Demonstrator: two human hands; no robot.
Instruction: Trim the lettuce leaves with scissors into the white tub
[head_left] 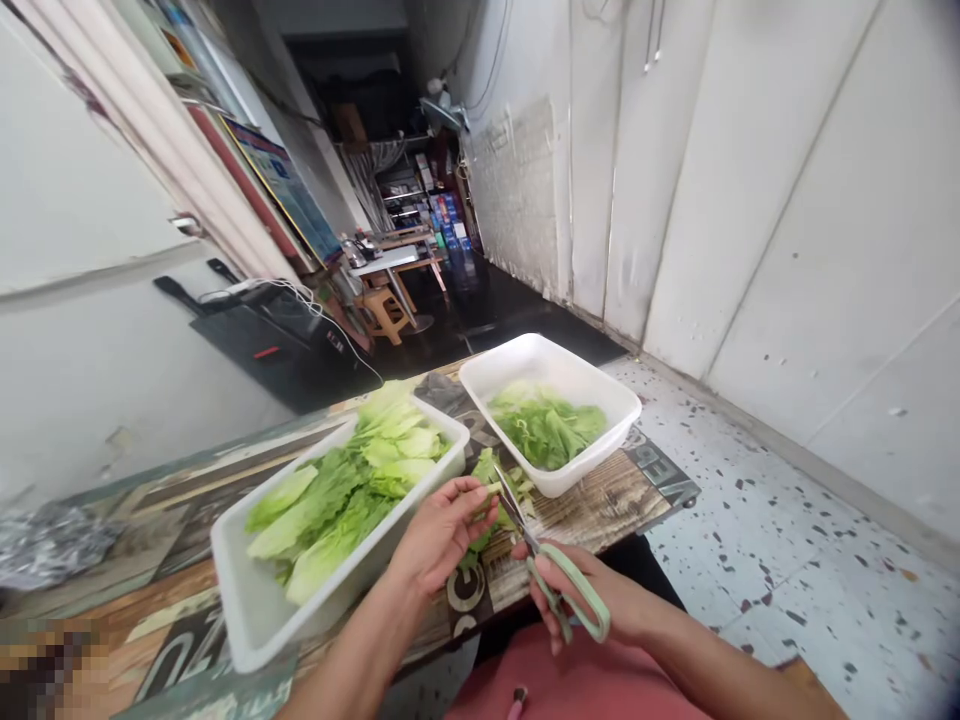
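your left hand (442, 530) is pressed together on a lettuce leaf (484, 490), pinching it at lower middle of the frame. your right hand (581, 590) is closed through the green handles of the scissors (566, 590). their blades (510, 502) sit at that leaf, just beside your left fingertips (489, 503), though you can't tell whether they are spread or shut. that closeness is the main risk: if the leaf slips or you cut in a hurry, they could nick a finger. scraps (521, 490) lie on the table (622, 495) below the blades. the near tub (240, 590), at lower left, holds long leaves (337, 510), and your left forearm is close enough to knock it. the far tub (577, 375), upper middle, holds cut lettuce (544, 430). stray pieces could drop to the speckled floor (765, 560) at right.
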